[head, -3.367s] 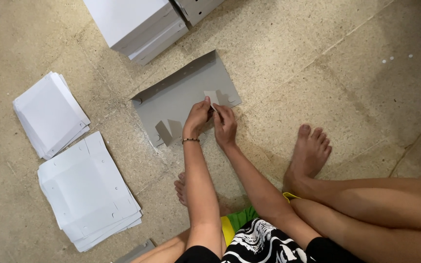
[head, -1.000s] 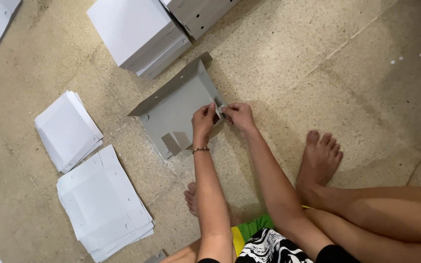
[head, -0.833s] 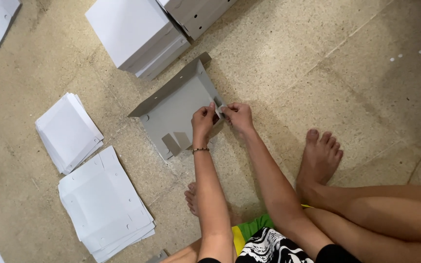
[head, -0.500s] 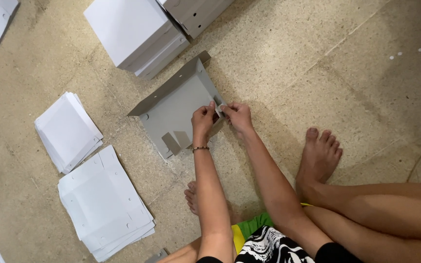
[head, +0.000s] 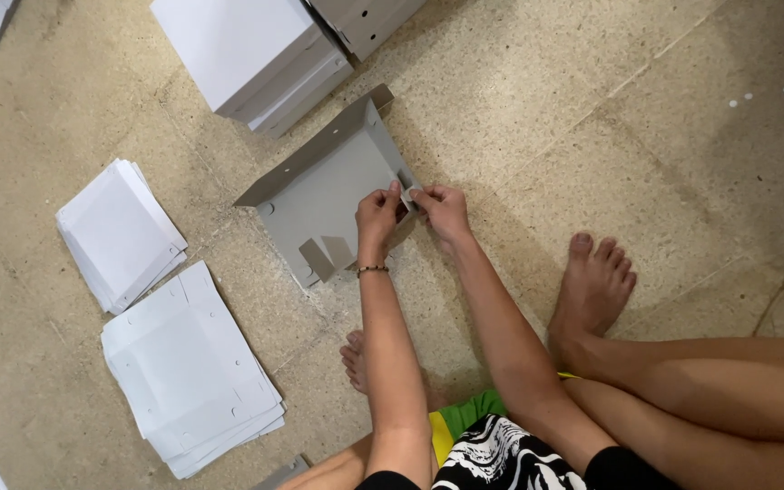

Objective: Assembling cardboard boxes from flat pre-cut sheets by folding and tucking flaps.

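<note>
Left hand point(head: 377, 210) and right hand point(head: 442, 209) meet at the right edge of a grey cardboard sheet point(head: 324, 191) lying on the floor point(head: 537, 118); fingers of both hands closed in a pinch on a small tab point(head: 407, 191) at that edge, thumbs and fingertips nearly touching each other. Thin bracelet point(head: 372, 269) on left wrist. Sheet partly folded: far long side stands up as a wall, two small flaps raised near its near corner. Person seated on floor, bare right foot point(head: 592, 286) well to the right of the sheet. Left of the sheet, two stacks of flat white cut sheets point(head: 183, 363), apart from it. Beyond the sheet, a tall stack of white sheets point(head: 247, 45), just beside a grey pile point(head: 365, 18)
</note>
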